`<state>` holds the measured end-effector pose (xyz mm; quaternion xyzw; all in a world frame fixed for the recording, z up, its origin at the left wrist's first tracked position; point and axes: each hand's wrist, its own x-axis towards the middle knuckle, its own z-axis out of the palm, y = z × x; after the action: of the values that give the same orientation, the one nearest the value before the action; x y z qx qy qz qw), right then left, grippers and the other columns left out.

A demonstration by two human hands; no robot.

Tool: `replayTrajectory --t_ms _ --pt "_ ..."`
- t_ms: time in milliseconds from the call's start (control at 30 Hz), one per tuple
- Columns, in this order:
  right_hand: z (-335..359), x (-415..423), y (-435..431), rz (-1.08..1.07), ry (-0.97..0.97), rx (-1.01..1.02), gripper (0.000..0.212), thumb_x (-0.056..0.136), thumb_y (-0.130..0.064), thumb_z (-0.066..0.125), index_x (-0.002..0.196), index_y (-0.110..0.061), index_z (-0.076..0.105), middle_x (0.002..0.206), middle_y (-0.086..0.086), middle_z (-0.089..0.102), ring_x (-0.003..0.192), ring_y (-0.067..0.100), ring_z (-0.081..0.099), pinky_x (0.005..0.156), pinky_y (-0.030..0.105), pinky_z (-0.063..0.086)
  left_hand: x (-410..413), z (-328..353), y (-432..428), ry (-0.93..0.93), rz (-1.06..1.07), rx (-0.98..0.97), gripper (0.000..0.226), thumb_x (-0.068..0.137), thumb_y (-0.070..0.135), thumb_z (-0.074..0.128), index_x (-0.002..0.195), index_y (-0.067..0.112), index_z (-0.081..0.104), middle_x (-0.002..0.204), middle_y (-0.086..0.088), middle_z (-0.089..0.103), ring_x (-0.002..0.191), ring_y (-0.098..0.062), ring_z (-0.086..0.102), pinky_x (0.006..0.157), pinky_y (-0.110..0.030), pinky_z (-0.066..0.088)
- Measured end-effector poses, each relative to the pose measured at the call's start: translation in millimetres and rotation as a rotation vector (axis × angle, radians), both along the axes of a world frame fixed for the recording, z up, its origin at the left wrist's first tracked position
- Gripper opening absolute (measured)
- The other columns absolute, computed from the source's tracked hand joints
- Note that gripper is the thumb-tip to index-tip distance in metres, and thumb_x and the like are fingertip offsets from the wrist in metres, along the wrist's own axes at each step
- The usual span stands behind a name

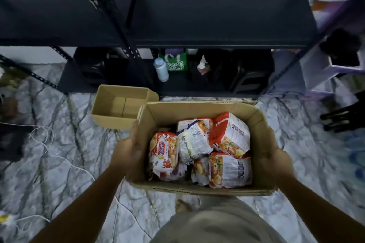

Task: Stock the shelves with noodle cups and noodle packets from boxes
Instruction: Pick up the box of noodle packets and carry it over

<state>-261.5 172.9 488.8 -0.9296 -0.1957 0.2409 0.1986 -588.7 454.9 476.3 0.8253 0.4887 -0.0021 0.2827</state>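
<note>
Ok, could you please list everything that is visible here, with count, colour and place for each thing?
large cardboard box: one, brown, held between both hands
noodle packets: at least five, red, orange and white, inside the large box
small cardboard box: one, brown, empty, on the floor beside the large box
shelf rack: one, black, ahead
bottle: one, white, lowest shelf
bag: one, green with white rings, behind the bottle
cable: one, white, on the floor at left
floor: grey marble pattern
left hand: flat against the large box's left side
right hand: against its right side
</note>
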Motion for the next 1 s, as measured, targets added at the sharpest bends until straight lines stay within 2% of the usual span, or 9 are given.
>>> replayTrajectory --t_ms 67,167,300,400,467,667,767,833,1000 --pt "-3.6 24.3 6.3 0.003 0.004 -0.077 0.060 0.098 -0.069 0.019 0.151 -0.045 0.032 0.117 0.018 0.070 0.101 0.043 0.066 0.084 0.048 0.048 24.3 -2.8 14.2 0.008 -0.014 -0.032 0.088 0.093 0.012 0.060 0.165 0.020 0.011 0.069 -0.010 0.063 0.059 -0.027 0.061 0.053 -0.030 0.040" --pt "-16.3 60.6 17.0 0.042 -0.013 -0.163 0.075 0.088 -0.047 0.034 0.161 -0.029 0.024 0.105 0.026 0.070 0.094 0.047 0.065 0.080 0.048 0.050 57.2 -16.0 28.3 -0.019 -0.040 -0.044 0.082 0.095 0.017 0.058 0.165 0.019 0.014 0.081 -0.011 0.068 0.063 -0.019 0.060 0.056 -0.028 0.041" --pt "-35.3 93.1 29.3 0.006 0.030 -0.164 0.072 0.088 -0.054 0.023 0.158 -0.042 0.016 0.104 0.021 0.071 0.090 0.045 0.066 0.077 0.048 0.051 94.1 -35.0 46.9 -0.005 -0.040 -0.063 0.081 0.090 0.033 0.044 0.165 0.018 0.016 0.076 -0.009 0.065 0.064 -0.025 0.061 0.057 -0.034 0.049" --pt "-55.2 111.9 38.7 0.004 0.013 -0.185 0.079 0.085 -0.051 0.023 0.162 -0.038 0.012 0.099 0.023 0.070 0.087 0.045 0.065 0.073 0.045 0.050 117.2 -55.8 61.3 0.050 -0.026 -0.078 0.079 0.098 0.019 0.053 0.166 0.023 0.011 0.078 -0.011 0.065 0.067 -0.028 0.061 0.062 -0.037 0.050" --pt "-72.7 125.1 46.4 -0.045 0.033 -0.201 0.080 0.085 -0.054 0.019 0.162 -0.031 0.023 0.097 0.024 0.069 0.086 0.044 0.065 0.075 0.047 0.052 132.5 -73.9 72.9 0.050 -0.043 -0.057 0.078 0.097 0.015 0.054 0.165 0.020 0.015 0.077 -0.013 0.064 0.066 -0.030 0.059 0.062 -0.034 0.044" --pt "-155.6 159.5 62.4 -0.019 0.008 -0.245 0.070 0.103 -0.033 0.044 0.162 -0.039 0.006 0.091 0.018 0.067 0.079 0.040 0.064 0.073 0.045 0.055 162.3 -152.5 104.3 0.125 -0.061 -0.027 0.060 0.097 0.012 0.058 0.154 0.010 0.041 0.067 -0.010 0.062 0.063 -0.031 0.062 0.057 -0.033 0.042" --pt "-212.3 181.1 72.3 0.039 -0.026 -0.249 0.093 0.099 -0.026 0.050 0.154 -0.054 -0.019 0.086 0.015 0.065 0.076 0.038 0.064 0.070 0.041 0.051 177.4 -204.9 118.3 0.181 0.006 -0.071 0.021 0.098 0.010 0.061 0.115 -0.003 0.066 0.068 -0.013 0.062 0.067 -0.034 0.061 0.060 -0.032 0.035" --pt "-249.8 197.6 81.5 0.053 -0.025 -0.235 0.096 0.097 -0.020 0.052 0.155 -0.053 -0.017 0.085 0.016 0.065 0.071 0.035 0.060 0.069 0.042 0.049 190.3 -239.3 126.4 0.180 0.040 -0.068 0.012 0.096 0.008 0.063 0.096 -0.003 0.068 0.062 -0.007 0.057 0.059 -0.020 0.049 0.057 -0.030 0.032" --pt "-330.1 235.1 111.6 0.071 -0.061 -0.240 0.093 0.096 -0.012 0.054 0.160 -0.044 -0.005 0.087 0.020 0.065 0.068 0.030 0.052 0.064 0.035 0.039 223.3 -320.2 150.5 0.175 0.062 -0.066 0.030 0.096 0.008 0.063 0.066 0.007 0.057 0.047 0.008 0.040 0.047 -0.005 0.041 0.048 -0.020 0.024"
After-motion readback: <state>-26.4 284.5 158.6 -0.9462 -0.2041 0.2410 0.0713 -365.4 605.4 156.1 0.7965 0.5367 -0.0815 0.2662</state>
